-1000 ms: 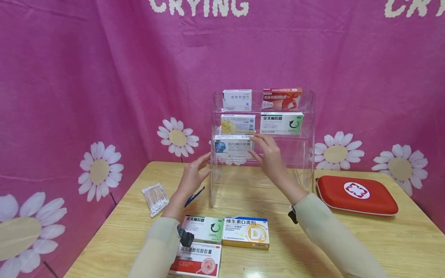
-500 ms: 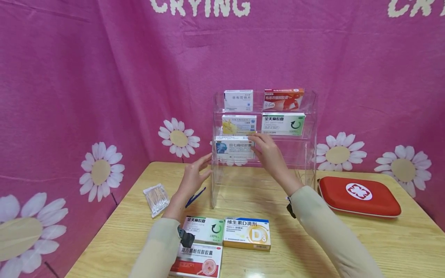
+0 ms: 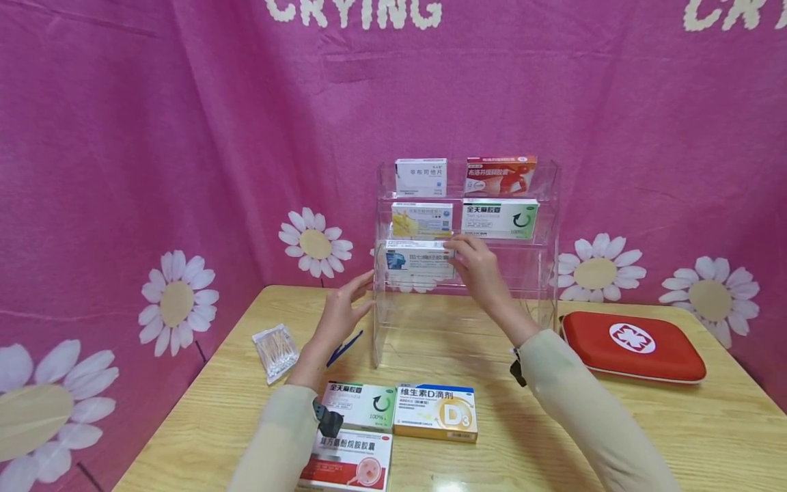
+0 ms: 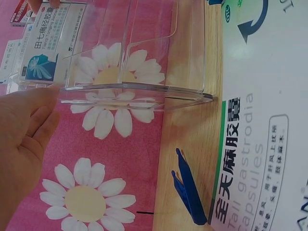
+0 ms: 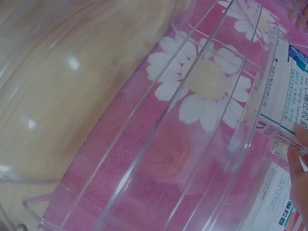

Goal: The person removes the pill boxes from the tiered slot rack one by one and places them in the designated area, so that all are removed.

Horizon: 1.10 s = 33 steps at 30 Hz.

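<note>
A clear acrylic display rack [image 3: 492, 263] stands at the back of the table. On its third tier from the top, at the left, sits a white medicine box [image 3: 418, 262] with a blue head picture. My right hand [image 3: 482, 273] pinches that box at its right end; in the right wrist view the fingertips [image 5: 301, 134] overlap its edge. My left hand [image 3: 338, 311] rests against the rack's left side panel with fingers extended, as the left wrist view also shows. Above are a yellow-and-white box [image 3: 421, 220], a green-and-white box [image 3: 499, 219], a white box [image 3: 421, 178] and a red box [image 3: 501, 176].
On the table in front lie a green-and-white box [image 3: 359, 404], an orange vitamin D box [image 3: 435, 412] and a red-and-white box [image 3: 350, 458]. Blue tweezers [image 4: 189, 190] and a cotton swab packet [image 3: 275, 352] lie left. A red first-aid case [image 3: 633, 345] sits right of the rack.
The box with the blue head picture has slid slightly right along its tier. My right thumb has closed in toward the box's end. The left hand stays in place.
</note>
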Motion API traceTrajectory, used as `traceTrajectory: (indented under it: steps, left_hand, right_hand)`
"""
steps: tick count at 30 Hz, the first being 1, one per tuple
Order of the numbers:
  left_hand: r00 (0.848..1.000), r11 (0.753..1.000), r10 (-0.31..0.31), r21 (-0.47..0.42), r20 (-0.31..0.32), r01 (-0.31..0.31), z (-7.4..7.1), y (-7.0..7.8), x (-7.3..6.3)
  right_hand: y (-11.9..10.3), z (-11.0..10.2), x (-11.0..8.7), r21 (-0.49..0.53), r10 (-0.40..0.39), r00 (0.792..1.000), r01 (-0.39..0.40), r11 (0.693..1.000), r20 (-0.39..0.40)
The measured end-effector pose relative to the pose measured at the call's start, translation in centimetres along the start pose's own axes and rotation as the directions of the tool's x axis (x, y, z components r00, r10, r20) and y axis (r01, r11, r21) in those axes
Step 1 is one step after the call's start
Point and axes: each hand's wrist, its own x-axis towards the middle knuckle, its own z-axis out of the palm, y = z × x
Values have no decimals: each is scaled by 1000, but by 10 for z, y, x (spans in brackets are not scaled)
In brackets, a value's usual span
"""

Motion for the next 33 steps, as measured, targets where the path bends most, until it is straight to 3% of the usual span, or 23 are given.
traceTrajectory:
  steps: [9,14,20,33]
  left_hand:
    - [1000,1000,-6,2,2,6,1,0,1]
    - [1000,1000,-1,1,8,1,1,1,2]
    - [1000,1000,9,-6,9,-9,1,0,1]
    - [999,999,33,-4,-1,-33,0,0,0]
  right_hand:
    - [4,-12,-3,15,-9,997,10,1000,-79]
    - [6,-19,-2,6,-47,985,48,999,-164]
    - [2,-32,-3,-1,-20,970,21,1000,-244]
    - [-16,-63,-34,66,27,978,-14,998,-206]
